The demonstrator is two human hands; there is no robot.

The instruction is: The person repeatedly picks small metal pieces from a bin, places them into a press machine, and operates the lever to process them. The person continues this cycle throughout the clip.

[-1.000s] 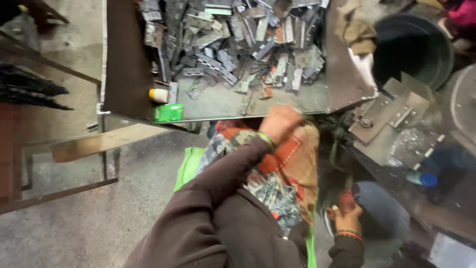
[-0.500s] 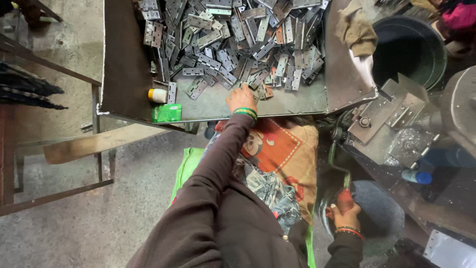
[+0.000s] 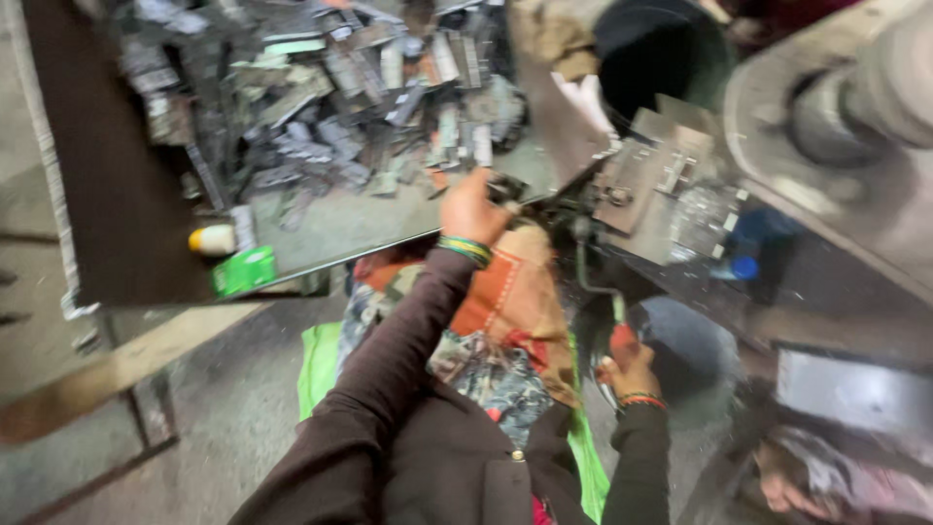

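Observation:
My left hand (image 3: 469,208) is at the front right corner of the metal tray (image 3: 117,194), fingers closed on a small dark metal piece (image 3: 506,187), close to the grey press fixture (image 3: 649,181). The view is blurred, so the piece's shape is unclear. My right hand (image 3: 630,367) is low beside my lap, gripping a red-handled lever (image 3: 616,334) whose thin rod rises toward the fixture. A heap of flat metal scraps (image 3: 340,87) fills the tray behind my left hand.
A green packet (image 3: 243,270) and a small yellow-capped bottle (image 3: 212,238) lie at the tray's front edge. A black bucket (image 3: 661,49) stands behind the fixture, a large grey machine body (image 3: 855,117) to the right. Another person's patterned sleeve (image 3: 836,481) shows at the bottom right.
My left hand drew back from the scrap heap and moved right to the fixture, now closed on a piece. My head turned right. The right hand stays on the lever.

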